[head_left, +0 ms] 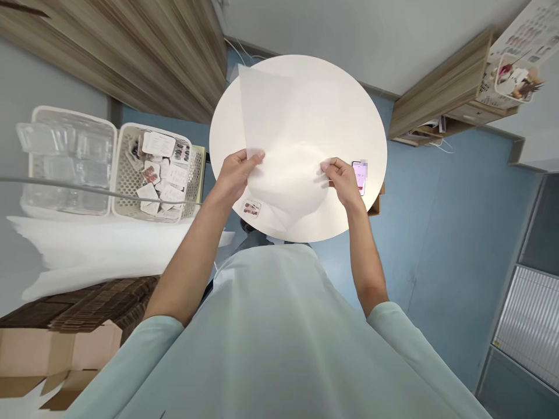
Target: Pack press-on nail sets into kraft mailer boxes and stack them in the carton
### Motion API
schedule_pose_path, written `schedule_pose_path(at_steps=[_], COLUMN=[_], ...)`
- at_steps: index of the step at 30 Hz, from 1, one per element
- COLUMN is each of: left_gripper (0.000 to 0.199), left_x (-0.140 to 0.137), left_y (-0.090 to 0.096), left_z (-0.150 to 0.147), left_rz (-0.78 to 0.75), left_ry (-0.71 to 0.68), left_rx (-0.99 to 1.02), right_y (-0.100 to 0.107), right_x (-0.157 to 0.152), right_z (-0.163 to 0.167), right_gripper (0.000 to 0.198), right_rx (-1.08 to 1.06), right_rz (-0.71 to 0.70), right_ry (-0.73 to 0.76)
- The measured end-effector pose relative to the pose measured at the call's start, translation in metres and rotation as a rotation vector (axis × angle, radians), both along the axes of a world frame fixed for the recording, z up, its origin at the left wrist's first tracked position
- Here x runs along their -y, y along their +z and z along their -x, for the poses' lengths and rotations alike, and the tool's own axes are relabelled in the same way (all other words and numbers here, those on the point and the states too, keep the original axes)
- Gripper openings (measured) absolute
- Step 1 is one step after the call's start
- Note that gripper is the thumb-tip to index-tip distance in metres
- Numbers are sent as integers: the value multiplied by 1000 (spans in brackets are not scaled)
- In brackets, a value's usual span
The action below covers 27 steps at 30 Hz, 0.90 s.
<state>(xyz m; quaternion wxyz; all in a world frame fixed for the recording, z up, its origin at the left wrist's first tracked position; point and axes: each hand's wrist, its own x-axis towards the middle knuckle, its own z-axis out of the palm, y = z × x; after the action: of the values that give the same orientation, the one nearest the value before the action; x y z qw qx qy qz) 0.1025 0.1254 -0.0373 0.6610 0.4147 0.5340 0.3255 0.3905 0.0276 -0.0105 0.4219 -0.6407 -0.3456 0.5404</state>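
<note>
Over the round white table [358, 110] I hold a thin, translucent white sheet [283, 174], perhaps foam wrap or tissue; its exact material is unclear. My left hand [238, 171] pinches the sheet's left side between thumb and fingers. On the opposite side, my right hand [343, 177] grips it the same way. Between the hands the sheet bulges and curves down toward me, while its far part reaches up across the tabletop. A small pack with dark reddish oval pieces [252, 208] lies near the table's front left edge, below my left hand.
A phone [358, 177] with a lit screen lies right of my right hand. Left of the table stand a basket of carded packs [187, 174] and a basket of clear plastic boxes [112, 169]. White sheeting [109, 247] and open cardboard boxes [26, 349] are at lower left.
</note>
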Motion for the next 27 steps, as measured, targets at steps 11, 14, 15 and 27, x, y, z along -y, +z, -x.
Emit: schedule_pose_path(at_steps=[11,14,15,27], left_gripper=[61,52,51,27], left_x=[43,55,56,0], left_y=[-64,-71,-73,-112], left_z=[-6,-7,-9,-41], left_rz=[239,339,356,331], left_ry=[-271,-282,-251,129], left_rx=[-58,-109,-124,-153], right_y=[-95,-117,-123,-157], right_x=[-112,-128,-130,-7], right_z=[-38,-49,-51,-6], right_gripper=[67,71,73,59], right_rx=[24,-25,-56,-337], right_rz=[77,62,50,342], right_ry=[-172,-195,-203,21])
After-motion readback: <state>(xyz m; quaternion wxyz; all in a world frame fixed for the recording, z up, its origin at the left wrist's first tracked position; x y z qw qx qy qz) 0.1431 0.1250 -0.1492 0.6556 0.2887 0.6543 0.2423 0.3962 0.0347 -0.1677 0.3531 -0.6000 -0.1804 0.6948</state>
